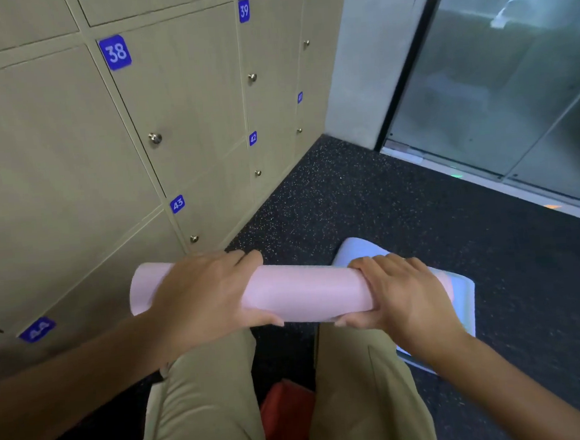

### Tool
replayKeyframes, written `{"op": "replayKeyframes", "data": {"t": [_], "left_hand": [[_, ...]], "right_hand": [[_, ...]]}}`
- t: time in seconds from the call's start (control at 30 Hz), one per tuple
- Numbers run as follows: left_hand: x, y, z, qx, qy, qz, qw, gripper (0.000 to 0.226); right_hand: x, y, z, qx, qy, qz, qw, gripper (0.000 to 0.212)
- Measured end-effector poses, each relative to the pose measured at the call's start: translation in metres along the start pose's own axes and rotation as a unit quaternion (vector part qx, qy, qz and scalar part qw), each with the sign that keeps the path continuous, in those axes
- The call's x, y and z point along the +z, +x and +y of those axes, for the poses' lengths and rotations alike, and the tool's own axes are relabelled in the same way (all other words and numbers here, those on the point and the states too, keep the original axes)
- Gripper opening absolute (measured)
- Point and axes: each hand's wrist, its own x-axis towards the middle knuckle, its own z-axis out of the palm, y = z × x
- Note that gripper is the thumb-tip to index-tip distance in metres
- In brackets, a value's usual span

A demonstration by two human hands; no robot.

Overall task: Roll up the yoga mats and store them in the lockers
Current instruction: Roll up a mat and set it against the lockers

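Rolling tight into a smooth cylinder, the pale pink foam yoga mat showed a plain matte surface with no visible print, its left end open and slightly flared where the outer layer's edge stood out. It was held in the air in front of the person's lap, above the knees of the khaki trousers and over the dark speckled rubber floor. The left hand wrapped over the top of the roll near its left end — fingers curled across the upper side toward the lockers, thumb tucked underneath — so that it gripped the mat rather than lay flat on it. The right hand clasped the right end the same way, knuckles up, fingers bent over the far side and the thumb below, covering most of that end. Both forearms came in from the lower corners of the view, bare to the elbow. The roll's long axis ran nearly level from left to right across the view, the left end reaching toward the beige wooden lockers with blue number plates, the right end toward the frosted glass door. Just behind and under the right hand a light blue flat mat lay on the floor, partly hidden by the roll. A red object showed between the legs, too hidden to tell what it was.
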Motion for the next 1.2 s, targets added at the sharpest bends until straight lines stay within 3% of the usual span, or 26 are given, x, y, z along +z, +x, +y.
{"op": "replayKeyframes", "data": {"t": [0.13,0.3,0.4,0.47,0.53,0.67,0.8,0.93,1.03,1.2], "left_hand": [[0.005,-0.052,0.024,0.017,-0.043,-0.033,0.998,0.074],[0.022,-0.093,0.042,0.017,-0.069,-0.099,0.993,0.074],[0.026,-0.098,0.050,-0.039,-0.105,-0.202,0.973,0.078],[0.027,-0.100,0.053,-0.094,-0.158,-0.306,0.934,0.079],[0.030,-0.100,0.056,-0.107,-0.175,-0.336,0.919,0.080],[0.036,-0.107,0.058,-0.086,-0.191,-0.312,0.927,0.079],[0.048,-0.118,0.059,-0.002,-0.164,-0.174,0.971,0.069],[0.055,-0.120,0.058,0.030,-0.177,-0.108,0.978,0.059],[0.058,-0.116,0.056,0.033,-0.193,-0.102,0.975,0.056],[0.058,-0.105,0.047,-0.041,-0.277,-0.204,0.938,0.071]], "right_hand": [[0.002,-0.052,-0.032,-0.003,-0.008,-0.047,0.999,0.072],[0.019,-0.098,-0.051,0.014,0.015,-0.052,0.998,0.079],[0.030,-0.111,-0.053,0.013,0.045,-0.073,0.996,0.078],[0.035,-0.117,-0.052,-0.005,0.052,-0.090,0.995,0.075],[0.039,-0.119,-0.050,-0.020,0.048,-0.096,0.994,0.072],[0.046,-0.122,-0.047,-0.006,0.059,-0.110,0.992,0.071],[0.045,-0.117,-0.045,0.021,0.099,-0.133,0.986,0.070],[0.037,-0.105,-0.043,0.052,0.153,-0.178,0.971,0.067],[0.035,-0.101,-0.039,0.060,0.175,-0.188,0.965,0.067],[0.047,-0.104,-0.039,0.026,0.150,-0.108,0.982,0.058]]}}
